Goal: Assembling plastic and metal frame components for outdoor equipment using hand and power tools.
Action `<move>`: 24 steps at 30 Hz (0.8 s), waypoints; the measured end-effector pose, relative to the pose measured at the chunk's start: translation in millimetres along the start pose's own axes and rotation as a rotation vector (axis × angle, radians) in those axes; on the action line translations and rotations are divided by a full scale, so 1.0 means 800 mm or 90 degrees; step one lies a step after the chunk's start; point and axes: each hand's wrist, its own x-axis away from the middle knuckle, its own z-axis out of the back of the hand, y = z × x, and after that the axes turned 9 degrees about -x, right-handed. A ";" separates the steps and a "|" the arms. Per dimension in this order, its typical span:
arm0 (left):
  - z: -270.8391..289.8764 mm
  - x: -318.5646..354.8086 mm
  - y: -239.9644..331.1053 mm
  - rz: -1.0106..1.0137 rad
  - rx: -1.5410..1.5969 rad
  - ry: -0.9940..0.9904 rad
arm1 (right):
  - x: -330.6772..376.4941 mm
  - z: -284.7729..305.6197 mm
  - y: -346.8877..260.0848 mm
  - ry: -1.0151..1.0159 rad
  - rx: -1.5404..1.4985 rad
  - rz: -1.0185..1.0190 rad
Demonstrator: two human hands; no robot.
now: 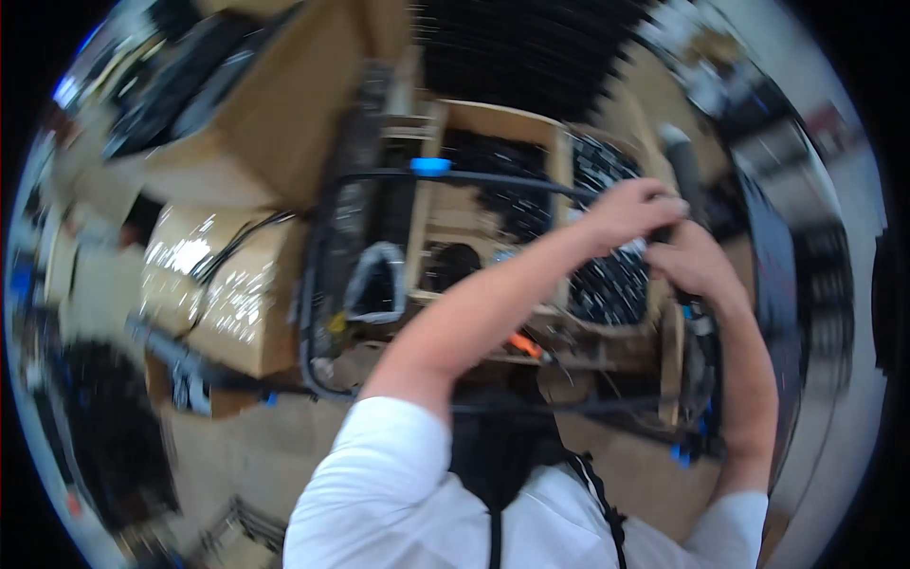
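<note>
A large black tubular frame (512,180) with rounded corners lies level in front of me. A blue clip (430,167) sits on its far bar. My left hand (637,214) is closed at the frame's far right corner, its forearm crossing over the frame. Just beside and nearer to me, my right hand (698,263) is closed round the same corner, where the right side bar begins. Something dark shows between the two hands, too blurred to make out. The fingers partly hide the corner itself.
Beneath the frame stand a wooden tray (498,114) and a bin of shiny black parts (607,284). An orange-handled tool (524,345) lies near its front bar. To the left are a bag-lined container (377,308), an open cardboard box (275,114) and a film-wrapped box (227,294).
</note>
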 end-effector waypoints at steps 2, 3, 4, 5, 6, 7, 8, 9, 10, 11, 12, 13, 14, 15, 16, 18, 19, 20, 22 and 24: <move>-0.036 0.050 -0.015 0.012 -0.030 -0.048 | 0.074 -0.025 -0.006 -0.002 0.020 -0.093; -0.057 0.075 -0.024 0.037 -0.033 -0.067 | 0.109 -0.036 -0.002 -0.007 0.014 -0.141; -0.077 0.098 -0.032 0.058 -0.036 -0.094 | 0.139 -0.045 0.007 -0.018 0.024 -0.163; -0.096 0.119 -0.044 0.078 -0.042 -0.113 | 0.165 -0.054 0.019 -0.033 0.036 -0.177; -0.115 0.134 -0.069 0.104 0.034 -0.141 | 0.187 -0.067 0.038 -0.033 0.044 -0.173; -0.137 0.151 -0.073 0.100 0.027 -0.155 | 0.212 -0.078 0.059 -0.017 0.048 -0.186; -0.149 0.170 -0.082 0.128 0.080 -0.174 | 0.229 -0.087 0.060 -0.036 0.044 -0.226; -0.160 0.185 -0.091 0.155 0.131 -0.190 | 0.244 -0.094 0.059 -0.056 0.040 -0.263; -0.168 0.196 -0.097 0.174 0.131 -0.196 | 0.258 -0.102 0.067 -0.051 0.050 -0.232; -0.177 0.208 -0.102 0.175 0.124 -0.198 | 0.270 -0.109 0.077 -0.048 0.045 -0.229; -0.187 0.219 -0.107 0.180 0.112 -0.192 | 0.281 -0.116 0.087 -0.054 0.026 -0.220; -0.197 0.229 -0.111 0.186 0.101 -0.187 | 0.293 -0.124 0.100 -0.060 0.007 -0.213; -0.203 0.237 -0.117 0.171 0.092 -0.186 | 0.302 -0.131 0.111 -0.052 0.004 -0.180; -0.208 0.244 -0.121 0.172 0.084 -0.187 | 0.309 -0.137 0.119 -0.050 -0.002 -0.175; -0.211 0.251 -0.122 0.161 0.073 -0.172 | 0.312 -0.143 0.125 -0.045 0.022 -0.159; -0.216 0.263 -0.124 0.159 0.040 -0.152 | 0.323 -0.151 0.133 -0.021 0.033 -0.129; -0.218 0.267 -0.125 0.154 0.045 -0.131 | 0.326 -0.154 0.137 -0.022 0.026 -0.120; -0.220 0.270 -0.126 0.144 0.045 -0.127 | 0.327 -0.157 0.141 -0.019 0.031 -0.110; -0.224 0.272 -0.130 0.137 0.038 -0.111 | 0.329 -0.159 0.145 -0.013 0.054 -0.096; -0.225 0.278 -0.133 0.139 0.020 -0.088 | 0.332 -0.160 0.146 -0.021 0.040 -0.088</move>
